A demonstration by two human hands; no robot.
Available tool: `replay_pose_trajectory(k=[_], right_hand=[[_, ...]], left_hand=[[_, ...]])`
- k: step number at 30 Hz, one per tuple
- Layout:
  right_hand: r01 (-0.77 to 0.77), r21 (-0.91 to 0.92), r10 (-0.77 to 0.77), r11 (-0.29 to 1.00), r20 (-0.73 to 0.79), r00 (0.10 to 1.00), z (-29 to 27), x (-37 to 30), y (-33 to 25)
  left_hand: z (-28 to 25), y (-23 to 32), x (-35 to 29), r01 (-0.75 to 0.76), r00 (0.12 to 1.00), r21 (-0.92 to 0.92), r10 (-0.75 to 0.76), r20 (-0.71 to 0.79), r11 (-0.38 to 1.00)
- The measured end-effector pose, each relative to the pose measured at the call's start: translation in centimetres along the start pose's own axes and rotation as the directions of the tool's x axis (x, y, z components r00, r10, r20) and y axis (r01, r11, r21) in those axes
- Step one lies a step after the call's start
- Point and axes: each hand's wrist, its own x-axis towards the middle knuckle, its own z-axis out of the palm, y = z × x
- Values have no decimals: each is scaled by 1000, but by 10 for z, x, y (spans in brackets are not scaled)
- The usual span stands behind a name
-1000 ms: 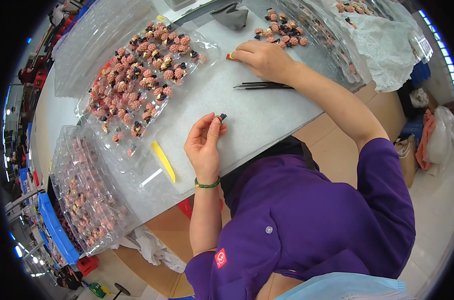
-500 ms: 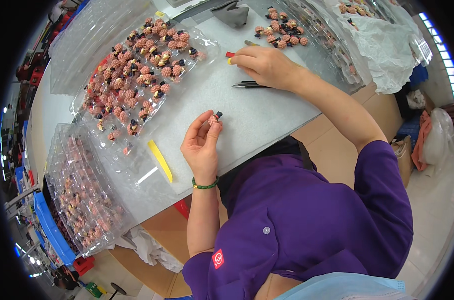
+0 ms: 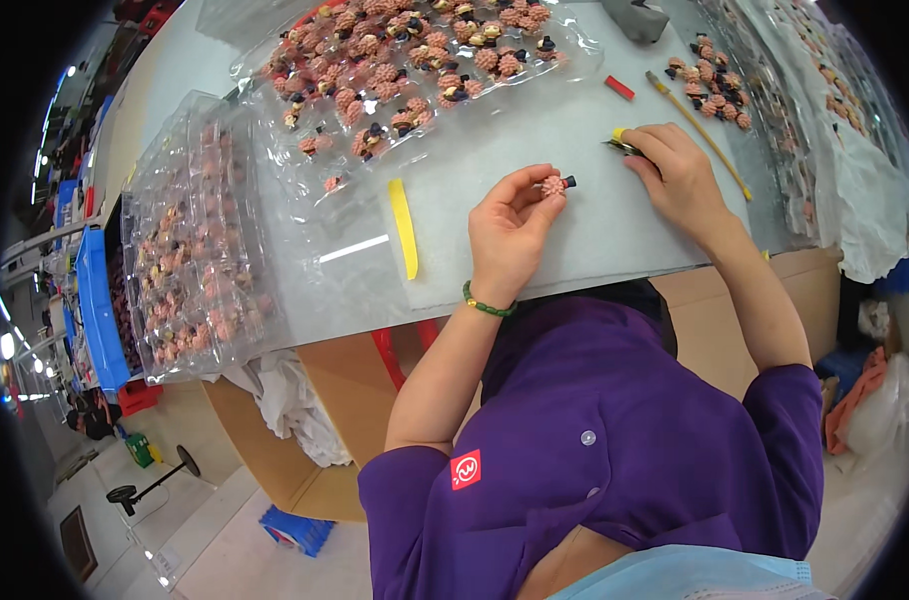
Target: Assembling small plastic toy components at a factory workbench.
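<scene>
A small figurine (image 3: 555, 187) with a bumpy pink body and a dark tip is pinched between the thumb and fingers of my left hand (image 3: 515, 228). To its right, a little above the tabletop, my right hand (image 3: 683, 175) is closed on dark, slim tweezers (image 3: 623, 147), mostly covered by the fingers. Something yellow (image 3: 618, 133) shows at the index fingertip; whether it is a finger cover or a separate piece I cannot tell. Beyond that hand lie a short red piece (image 3: 620, 88) and a thin tan stick (image 3: 710, 145).
A clear plastic tray (image 3: 565, 65) full of pink figurines lies at the far left; stacked trays (image 3: 200, 250) stand near the left edge. Loose figurines (image 3: 713, 80) are heaped at the far right beside more trays. A yellow strip (image 3: 403, 230) lies left of my left hand.
The view has shifted, moving the table up and right in the picture. My right hand has drawn back from the red piece, and the tweezers have gone from the tabletop into its fingers.
</scene>
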Motion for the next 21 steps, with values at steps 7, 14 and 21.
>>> replay_pose_trajectory(k=[7, 14, 21], right_hand=[[16, -19, -15, 1000, 50, 999, 1, -1, -12], [151, 96, -157, 984, 55, 986, -8, 7, -34], [275, 59, -279, 960, 60, 958, -6, 13, -39]], left_hand=[[-4, -2, -1, -10, 1000, 48, 8, 23, 999], [-4, -2, -1, -31, 998, 46, 29, 48, 998], [-5, -3, -1, -43, 997, 64, 38, 66, 997]])
